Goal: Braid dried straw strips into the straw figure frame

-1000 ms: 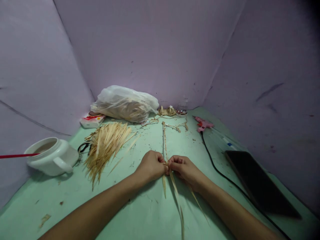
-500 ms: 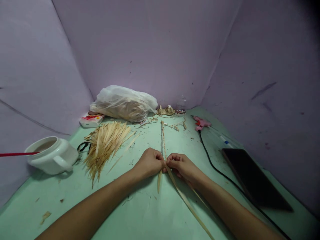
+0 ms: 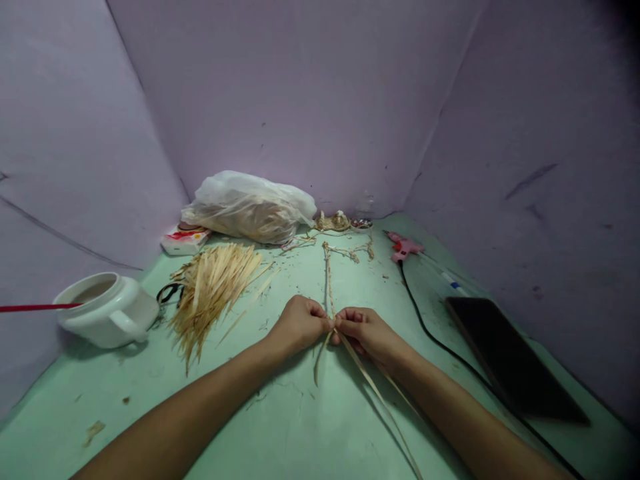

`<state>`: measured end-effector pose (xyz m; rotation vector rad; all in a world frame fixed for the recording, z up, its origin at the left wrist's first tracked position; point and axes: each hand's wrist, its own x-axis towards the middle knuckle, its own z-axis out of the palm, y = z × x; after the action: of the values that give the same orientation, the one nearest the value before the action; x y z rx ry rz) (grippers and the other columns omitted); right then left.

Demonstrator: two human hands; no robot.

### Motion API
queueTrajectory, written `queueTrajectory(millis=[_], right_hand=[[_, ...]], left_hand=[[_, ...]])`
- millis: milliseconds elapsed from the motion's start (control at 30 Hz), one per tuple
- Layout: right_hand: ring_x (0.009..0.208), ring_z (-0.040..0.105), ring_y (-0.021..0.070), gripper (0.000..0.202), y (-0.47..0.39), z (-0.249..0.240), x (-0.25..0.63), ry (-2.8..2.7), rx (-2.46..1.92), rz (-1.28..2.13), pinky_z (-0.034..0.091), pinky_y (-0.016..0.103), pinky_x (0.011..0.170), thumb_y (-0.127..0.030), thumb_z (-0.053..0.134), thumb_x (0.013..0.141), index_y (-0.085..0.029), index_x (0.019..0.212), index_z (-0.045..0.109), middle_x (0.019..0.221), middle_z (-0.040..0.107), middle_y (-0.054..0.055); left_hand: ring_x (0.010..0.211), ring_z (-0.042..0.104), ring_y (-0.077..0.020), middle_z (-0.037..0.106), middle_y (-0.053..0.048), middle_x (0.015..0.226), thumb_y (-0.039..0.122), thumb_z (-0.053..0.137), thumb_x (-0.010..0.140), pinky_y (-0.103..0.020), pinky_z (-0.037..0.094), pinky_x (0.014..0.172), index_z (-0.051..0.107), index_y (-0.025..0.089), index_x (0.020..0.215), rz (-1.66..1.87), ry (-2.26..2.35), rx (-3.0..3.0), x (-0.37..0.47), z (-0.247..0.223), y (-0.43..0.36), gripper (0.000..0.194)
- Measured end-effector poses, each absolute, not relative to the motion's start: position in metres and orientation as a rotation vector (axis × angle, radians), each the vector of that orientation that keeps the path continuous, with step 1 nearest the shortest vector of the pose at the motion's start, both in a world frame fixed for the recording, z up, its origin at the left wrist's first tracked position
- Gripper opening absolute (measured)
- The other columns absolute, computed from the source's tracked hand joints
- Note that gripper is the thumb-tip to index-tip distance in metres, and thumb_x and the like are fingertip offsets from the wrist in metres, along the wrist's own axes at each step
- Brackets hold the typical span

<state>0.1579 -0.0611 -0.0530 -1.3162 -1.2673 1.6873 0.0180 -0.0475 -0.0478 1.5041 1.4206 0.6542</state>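
Observation:
A thin straw braid (image 3: 329, 283) runs from the back of the table down to my fingertips. My left hand (image 3: 303, 323) pinches its near end from the left, and my right hand (image 3: 363, 328) pinches right beside it, thumbs almost touching. Below the pinch, loose flat straw strands (image 3: 367, 379) trail toward me under my right wrist. A shorter strand (image 3: 319, 367) hangs under my left hand. The exact crossing of the strands is hidden behind my fingers.
Left of my hands lie a bundle of dry straw strips (image 3: 215, 287) and a white pot (image 3: 107, 313). A plastic bag (image 3: 250, 207) sits at the back. To the right are a pink glue gun (image 3: 404, 247), its black cord (image 3: 425, 330) and a dark tablet-like slab (image 3: 515, 360).
Both hands stay at the braid's end with only slight finger movement. The long strands below have shifted and spread a little, and the short strand now slants more.

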Motion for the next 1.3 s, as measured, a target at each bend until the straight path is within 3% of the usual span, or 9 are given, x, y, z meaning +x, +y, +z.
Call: queueTrajectory(millis=[200, 400, 567, 733, 967, 1300], right_hand=[[0.032, 0.023, 0.0022, 0.014, -0.062, -0.051, 0.157, -1.274, -1.366, 1.667, 0.010, 0.021, 0.036, -0.023, 0.053, 0.067, -0.015, 0.056, 0.049, 0.042, 0.045, -0.005], [0.032, 0.021, 0.0022, 0.015, -0.062, -0.050, 0.157, -1.230, -1.357, 1.710, 0.008, 0.021, 0.035, -0.022, 0.054, 0.065, -0.015, 0.054, 0.048, 0.040, 0.041, -0.006], [0.033, 0.024, 0.0024, 0.011, -0.063, -0.049, 0.156, -1.219, -1.347, 1.699, 0.011, 0.020, 0.035, -0.019, 0.054, 0.064, -0.014, 0.056, 0.049, 0.043, 0.046, -0.004], [0.031, 0.023, 0.0022, 0.011, -0.064, -0.048, 0.154, -1.217, -1.332, 1.707, 0.011, 0.020, 0.034, -0.020, 0.051, 0.066, -0.015, 0.057, 0.049, 0.044, 0.050, -0.004], [0.030, 0.026, 0.0029, 0.005, -0.064, -0.048, 0.155, -1.162, -1.359, 1.696, 0.011, 0.019, 0.031, -0.020, 0.051, 0.063, -0.016, 0.062, 0.049, 0.045, 0.054, -0.003], [0.030, 0.023, 0.0021, 0.009, -0.061, -0.051, 0.157, -1.243, -1.280, 1.700, 0.010, 0.020, 0.033, -0.022, 0.054, 0.060, -0.015, 0.055, 0.051, 0.043, 0.051, -0.004]], left_hand=[[0.032, 0.028, -0.0049, 0.040, 0.004, 0.040, 0.026, 0.054, 0.063, -0.021, 0.016, 0.035, 0.060, 0.010, 0.065, 0.467, 1.354, 1.389, 0.003, -0.025, -0.037, 0.017], [0.032, 0.037, -0.0067, 0.045, 0.004, 0.039, 0.017, 0.058, 0.059, -0.019, 0.023, 0.034, 0.061, 0.009, 0.085, 0.411, 1.415, 1.359, 0.003, -0.019, -0.039, 0.027], [0.031, 0.037, -0.0068, 0.043, 0.003, 0.036, 0.012, 0.052, 0.060, -0.020, 0.027, 0.035, 0.061, 0.008, 0.067, 0.445, 1.397, 1.387, 0.014, -0.024, -0.047, 0.012], [0.036, 0.037, -0.0061, 0.045, 0.002, 0.038, 0.019, 0.056, 0.057, -0.019, 0.026, 0.038, 0.058, 0.010, 0.055, 0.574, 1.458, 1.531, 0.015, -0.037, -0.045, 0.009], [0.052, 0.055, -0.0123, 0.061, -0.005, 0.054, 0.024, 0.051, 0.062, -0.022, 0.039, 0.050, 0.056, 0.012, 0.058, 0.646, 1.324, 1.639, 0.018, -0.042, -0.049, 0.013], [0.049, 0.047, -0.0106, 0.058, -0.003, 0.052, 0.022, 0.049, 0.063, -0.020, 0.030, 0.045, 0.060, 0.013, 0.058, 0.595, 1.538, 1.811, 0.018, -0.042, -0.051, 0.015]])
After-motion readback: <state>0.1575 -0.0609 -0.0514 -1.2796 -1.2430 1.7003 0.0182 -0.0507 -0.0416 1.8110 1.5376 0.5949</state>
